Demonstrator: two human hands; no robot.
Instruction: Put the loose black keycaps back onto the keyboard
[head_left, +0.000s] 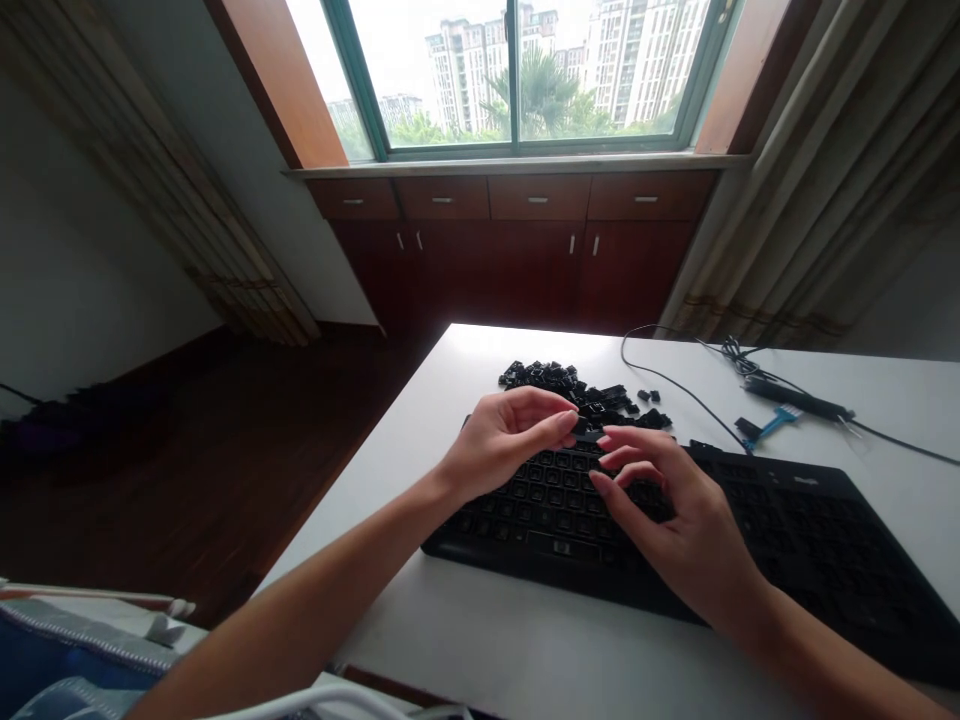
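A black keyboard (810,530) with its keycaps off lies across the white table, its bare key sockets showing. Over its upper left part, my left hand (510,435) is closed in a pinch, thumb against fingers. Whatever sits between those fingertips is too small and dark to make out. My right hand (675,510) hovers above the middle of the keyboard, its thumb and fingers curved and apart, with nothing seen in it. Just beyond both hands is a heap of loose black keycaps (544,377), partly hidden by my left hand.
A small blue-handled tool with a black end (780,422), like a brush, lies at the right. Beside it are a black rod-shaped tool (799,396) and a bundled black cable (739,352). The white table (465,365) ends at the left, above a dark floor.
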